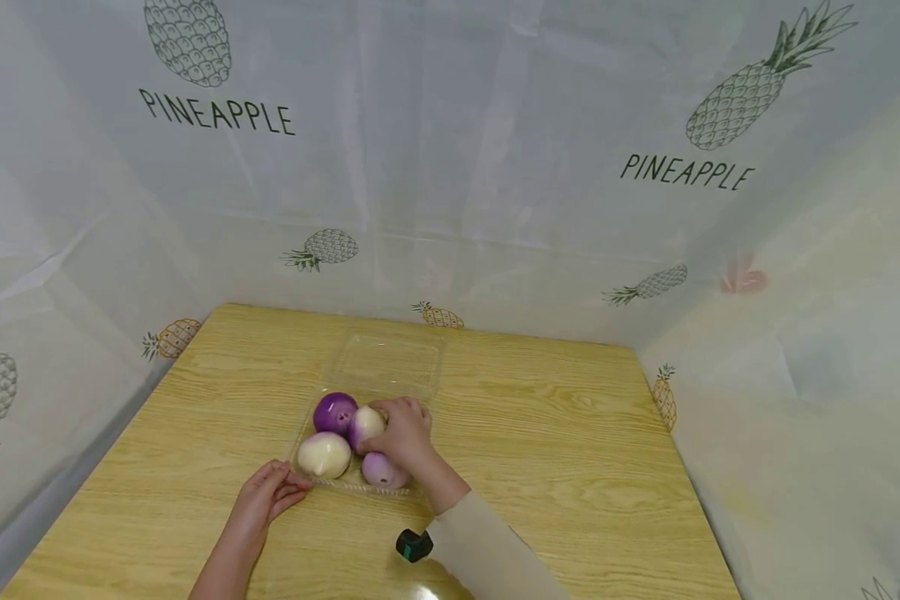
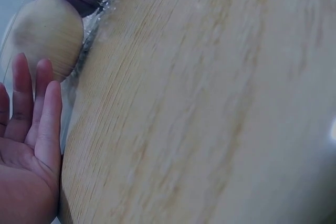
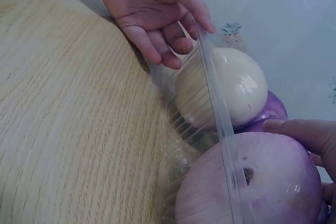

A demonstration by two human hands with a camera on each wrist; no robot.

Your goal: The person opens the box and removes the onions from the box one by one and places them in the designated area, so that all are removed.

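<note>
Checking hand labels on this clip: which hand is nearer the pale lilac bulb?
Right. The right hand is just behind the pale lilac bulb, gripping the white-and-purple bulb beside it; the left hand is farther off, at the clear container's front left corner.

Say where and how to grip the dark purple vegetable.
I'd take the dark purple vegetable round its widest part, from above and the far side: it is round, the large whitish one blocks its near side, and the right hand is at its right.
</note>
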